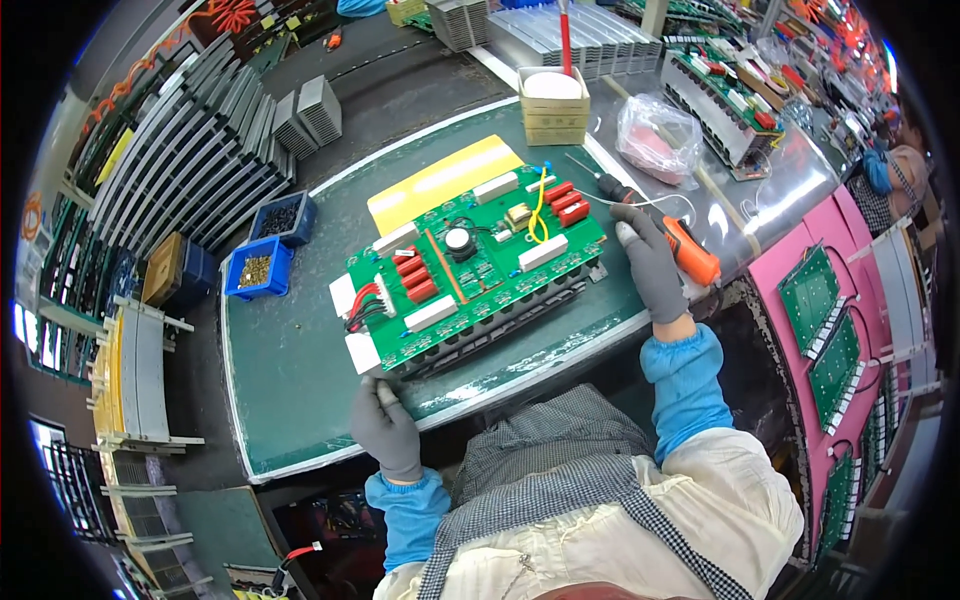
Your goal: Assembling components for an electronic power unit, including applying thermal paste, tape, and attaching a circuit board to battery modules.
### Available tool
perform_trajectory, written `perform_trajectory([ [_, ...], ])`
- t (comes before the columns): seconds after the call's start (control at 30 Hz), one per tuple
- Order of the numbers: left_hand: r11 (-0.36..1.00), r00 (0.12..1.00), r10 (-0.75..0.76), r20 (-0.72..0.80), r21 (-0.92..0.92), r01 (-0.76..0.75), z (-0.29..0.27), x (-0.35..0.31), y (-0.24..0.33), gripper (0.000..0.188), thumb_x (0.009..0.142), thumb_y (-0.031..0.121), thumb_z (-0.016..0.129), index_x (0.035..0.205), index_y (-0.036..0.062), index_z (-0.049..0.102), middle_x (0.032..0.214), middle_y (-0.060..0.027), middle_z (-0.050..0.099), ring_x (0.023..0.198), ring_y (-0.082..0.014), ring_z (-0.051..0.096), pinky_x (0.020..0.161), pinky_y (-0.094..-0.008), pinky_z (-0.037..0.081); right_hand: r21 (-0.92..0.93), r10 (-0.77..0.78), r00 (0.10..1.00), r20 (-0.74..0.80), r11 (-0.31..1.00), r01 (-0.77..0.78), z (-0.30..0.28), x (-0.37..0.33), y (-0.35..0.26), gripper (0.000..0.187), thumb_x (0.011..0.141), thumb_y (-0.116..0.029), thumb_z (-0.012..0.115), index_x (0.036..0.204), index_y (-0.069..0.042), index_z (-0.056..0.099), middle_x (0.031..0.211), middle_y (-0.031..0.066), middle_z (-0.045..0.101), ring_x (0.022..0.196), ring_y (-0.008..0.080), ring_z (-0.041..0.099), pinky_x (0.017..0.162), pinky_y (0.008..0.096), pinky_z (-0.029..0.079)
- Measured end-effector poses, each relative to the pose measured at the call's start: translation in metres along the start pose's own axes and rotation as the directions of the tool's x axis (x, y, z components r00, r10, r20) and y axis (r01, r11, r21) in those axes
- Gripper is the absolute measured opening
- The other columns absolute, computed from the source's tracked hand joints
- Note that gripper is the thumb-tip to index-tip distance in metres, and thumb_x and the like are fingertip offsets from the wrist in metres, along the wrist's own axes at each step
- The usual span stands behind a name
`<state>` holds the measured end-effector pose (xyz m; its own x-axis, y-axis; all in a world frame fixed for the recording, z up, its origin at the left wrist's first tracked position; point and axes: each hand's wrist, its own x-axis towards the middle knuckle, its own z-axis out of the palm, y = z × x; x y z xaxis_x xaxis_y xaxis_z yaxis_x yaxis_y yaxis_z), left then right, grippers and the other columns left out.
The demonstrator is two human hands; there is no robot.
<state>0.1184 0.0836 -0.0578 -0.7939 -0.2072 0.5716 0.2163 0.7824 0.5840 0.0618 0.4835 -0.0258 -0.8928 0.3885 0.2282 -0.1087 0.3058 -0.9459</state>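
A large green circuit board (pixel 480 285) lies slantwise on the green-topped workbench. It carries red and white blocks, a round black-and-white part and a yellow wire loop, over a dark finned base. My left hand (pixel 388 428), in a grey glove, has its bent fingertips at the board's near left corner; the underside of this grip is hidden. To the right of the board, my gloved right hand (pixel 652 265) has its fingers closed over the middle of an orange and black electric screwdriver (pixel 695 252). The tool's thin bit points far left, and the hand covers part of its body.
A yellow sheet (pixel 445 180) lies behind the board. Blue bins of screws (pixel 258 268) stand at the left, before stacked metal fins (pixel 180 150). A cardboard box (pixel 553 118) and plastic bag (pixel 660 138) sit at the back. More boards (pixel 835 370) rest on pink sheeting at right.
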Motion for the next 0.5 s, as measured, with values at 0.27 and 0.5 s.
perform_trajectory([
  [0.27, 0.998, 1.000, 0.002, -0.003, -0.066, -0.002, -0.009, 0.004, 0.016, 0.018, 0.095, 0.004, 0.057, 0.109, -0.0002, 0.066, 0.087, -0.0160, 0.069, 0.076, -0.0323, 0.067, 0.068, -0.0401, 0.052, 0.069, 0.078, 0.997, 0.013, 0.995, -0.078, 0.020, 0.045, 0.015, 0.042, 0.095, -0.019, 0.058, 0.132, 0.000, 0.057, 0.126, 0.0118, 0.062, 0.117, 0.0205, 0.055, 0.104, 0.0299, 0.039],
  [0.5, 0.995, 1.000, -0.007, 0.030, -0.101, 0.010, -0.007, -0.001, 0.009, 0.019, 0.095, 0.005, 0.056, 0.110, -0.0001, 0.067, 0.091, -0.0165, 0.070, 0.079, -0.0309, 0.068, 0.071, -0.0381, 0.053, 0.288, -0.001, 0.998, -0.056, 0.958, 0.017, 0.011, 0.035, 0.016, 0.040, 0.098, -0.018, 0.056, 0.135, -0.005, 0.054, 0.125, 0.0047, 0.059, 0.114, 0.0135, 0.053, 0.099, 0.0276, 0.043],
])
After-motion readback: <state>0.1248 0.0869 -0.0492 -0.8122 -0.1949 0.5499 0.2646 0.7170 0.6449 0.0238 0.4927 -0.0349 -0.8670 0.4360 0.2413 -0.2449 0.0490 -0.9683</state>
